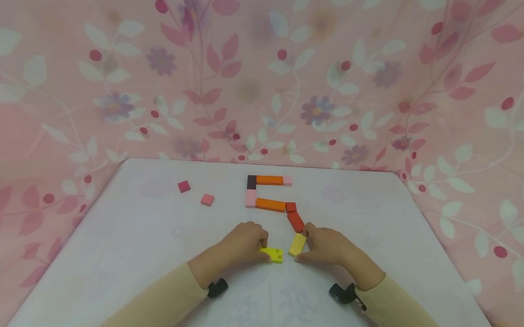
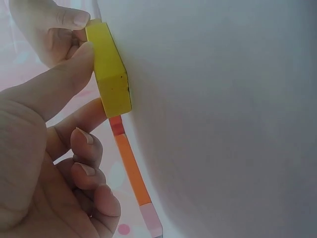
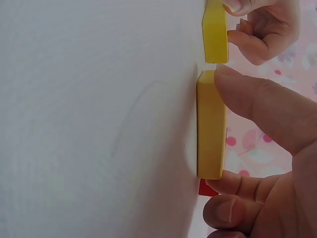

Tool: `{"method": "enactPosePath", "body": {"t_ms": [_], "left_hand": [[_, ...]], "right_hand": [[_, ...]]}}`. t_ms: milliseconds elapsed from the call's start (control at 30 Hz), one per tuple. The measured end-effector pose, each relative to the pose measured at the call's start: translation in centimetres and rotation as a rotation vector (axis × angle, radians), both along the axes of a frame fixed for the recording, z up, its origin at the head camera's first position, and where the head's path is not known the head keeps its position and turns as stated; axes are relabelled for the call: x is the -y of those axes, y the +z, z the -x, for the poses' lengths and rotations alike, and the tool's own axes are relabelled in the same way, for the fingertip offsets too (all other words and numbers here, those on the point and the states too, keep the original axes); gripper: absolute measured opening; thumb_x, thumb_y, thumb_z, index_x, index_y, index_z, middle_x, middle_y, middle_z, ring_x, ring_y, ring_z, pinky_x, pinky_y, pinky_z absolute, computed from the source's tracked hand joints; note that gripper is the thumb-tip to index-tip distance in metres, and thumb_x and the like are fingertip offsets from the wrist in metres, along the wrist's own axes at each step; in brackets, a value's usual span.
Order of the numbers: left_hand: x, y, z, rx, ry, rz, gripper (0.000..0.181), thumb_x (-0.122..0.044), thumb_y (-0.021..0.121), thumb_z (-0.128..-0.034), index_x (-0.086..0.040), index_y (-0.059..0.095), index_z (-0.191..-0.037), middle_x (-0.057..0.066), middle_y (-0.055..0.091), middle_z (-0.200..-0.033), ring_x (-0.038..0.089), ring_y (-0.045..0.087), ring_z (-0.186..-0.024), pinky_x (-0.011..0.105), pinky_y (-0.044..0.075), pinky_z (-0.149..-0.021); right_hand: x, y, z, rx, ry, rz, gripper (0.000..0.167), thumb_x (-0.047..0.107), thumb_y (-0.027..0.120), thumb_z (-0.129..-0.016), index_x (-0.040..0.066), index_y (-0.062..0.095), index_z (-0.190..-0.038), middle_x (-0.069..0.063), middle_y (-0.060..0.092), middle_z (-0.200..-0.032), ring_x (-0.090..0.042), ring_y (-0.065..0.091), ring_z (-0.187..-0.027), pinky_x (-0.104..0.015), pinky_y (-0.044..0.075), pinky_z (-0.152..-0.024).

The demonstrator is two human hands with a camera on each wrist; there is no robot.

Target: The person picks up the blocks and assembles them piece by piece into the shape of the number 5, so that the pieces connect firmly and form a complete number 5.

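My left hand [image 1: 244, 242] pinches a bright yellow block [image 1: 276, 255] between thumb and finger, near the table's middle. In the left wrist view, one end of that bright yellow block [image 2: 110, 69] shows dark specks. To its right, my right hand [image 1: 330, 246] holds a paler yellow block [image 1: 297, 244] by its two ends, thumb on the near one. A narrow gap parts the two yellow blocks. Beyond the paler one, a red block [image 1: 295, 222] lies slanted by my right fingertips. A small red block [image 1: 291, 207] follows, beside an orange block [image 1: 270, 205].
A pink block [image 1: 251, 199] and a dark block [image 1: 251, 182] form the left side of the row. From the dark one, another orange block [image 1: 269, 180] and a light pink piece [image 1: 287, 180] run right. Loose crimson [image 1: 184, 186] and pink [image 1: 207, 199] pieces lie left on the white table [image 1: 134, 236].
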State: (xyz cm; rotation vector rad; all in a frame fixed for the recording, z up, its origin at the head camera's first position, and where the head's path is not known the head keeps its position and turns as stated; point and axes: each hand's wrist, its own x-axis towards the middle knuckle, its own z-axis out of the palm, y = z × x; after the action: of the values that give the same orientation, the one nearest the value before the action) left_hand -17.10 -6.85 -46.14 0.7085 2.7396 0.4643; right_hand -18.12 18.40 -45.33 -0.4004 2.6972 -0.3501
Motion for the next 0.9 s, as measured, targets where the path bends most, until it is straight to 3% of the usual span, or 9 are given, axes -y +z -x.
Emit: {"method": "enactPosePath", "body": {"t_ms": [600,900], "left_hand": [[-0.61,-0.12,-0.08,-0.030,-0.015,0.026,0.027,-0.046,0.083,-0.0795,-0.023,0.070,-0.088,-0.013,0.054,-0.075,0.012,0.049,-0.076,0.028,0.043,-0.072],[-0.85,0.08,-0.35,0.001,0.008,0.019,0.028,-0.046,0.083,-0.0798,-0.024,0.071,-0.092,-0.012,0.054,-0.075,0.012,0.050,-0.078,0.027,0.044,-0.071]], "right_hand": [[0.29,0.08,-0.02,-0.010,0.006,-0.006,0.065,0.057,0.084,-0.071,0.016,0.054,-0.111,-0.002,0.055,-0.071,-0.016,0.052,-0.067,-0.032,0.041,-0.060],[0.30,-0.02,0.01,-0.016,0.006,-0.002,0.064,0.057,0.084,-0.071,0.016,0.054,-0.110,-0.001,0.053,-0.069,-0.016,0.051,-0.065,-0.032,0.039,-0.058]]}}
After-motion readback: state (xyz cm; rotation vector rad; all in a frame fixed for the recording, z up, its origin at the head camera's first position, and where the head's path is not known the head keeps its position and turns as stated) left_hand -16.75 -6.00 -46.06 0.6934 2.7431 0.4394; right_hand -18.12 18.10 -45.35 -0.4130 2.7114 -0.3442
